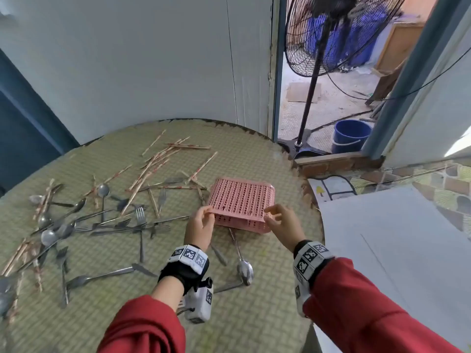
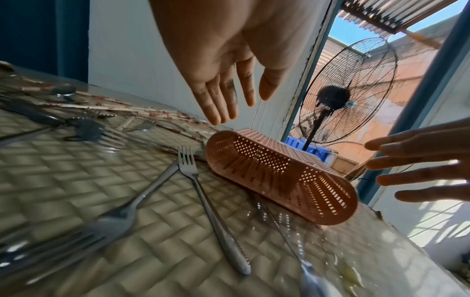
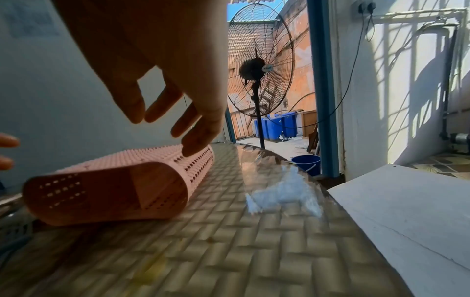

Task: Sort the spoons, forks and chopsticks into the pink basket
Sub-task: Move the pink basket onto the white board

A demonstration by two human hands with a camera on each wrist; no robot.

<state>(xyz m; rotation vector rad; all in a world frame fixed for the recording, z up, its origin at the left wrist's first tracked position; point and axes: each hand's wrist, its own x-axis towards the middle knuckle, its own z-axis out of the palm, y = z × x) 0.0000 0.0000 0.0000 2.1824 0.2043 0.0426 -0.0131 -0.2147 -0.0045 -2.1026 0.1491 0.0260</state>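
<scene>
The pink basket [image 1: 242, 200] lies on its side on the woven table mat, its open mouth [image 2: 279, 176] facing me. My left hand [image 1: 201, 222] hovers at its near left corner with fingers straight [image 2: 221, 96], holding nothing. At the near right corner my right hand [image 1: 283, 220] is also open, fingers relaxed just above the basket's side [image 3: 106, 191]. Forks [image 1: 140, 215] and spoons [image 1: 48, 235] lie scattered on the left. Chopsticks [image 1: 158, 159] are strewn across the back. One spoon [image 1: 245, 270] lies between my wrists, and a fork [image 2: 188, 160] lies just left of the basket.
The round table [image 1: 229, 314] ends close to the basket's right side. A white board [image 1: 395, 238] lies beyond that edge. Through the doorway stand a tall fan [image 1: 331, 34] and a blue bucket [image 1: 351, 135]. A white wall backs the table.
</scene>
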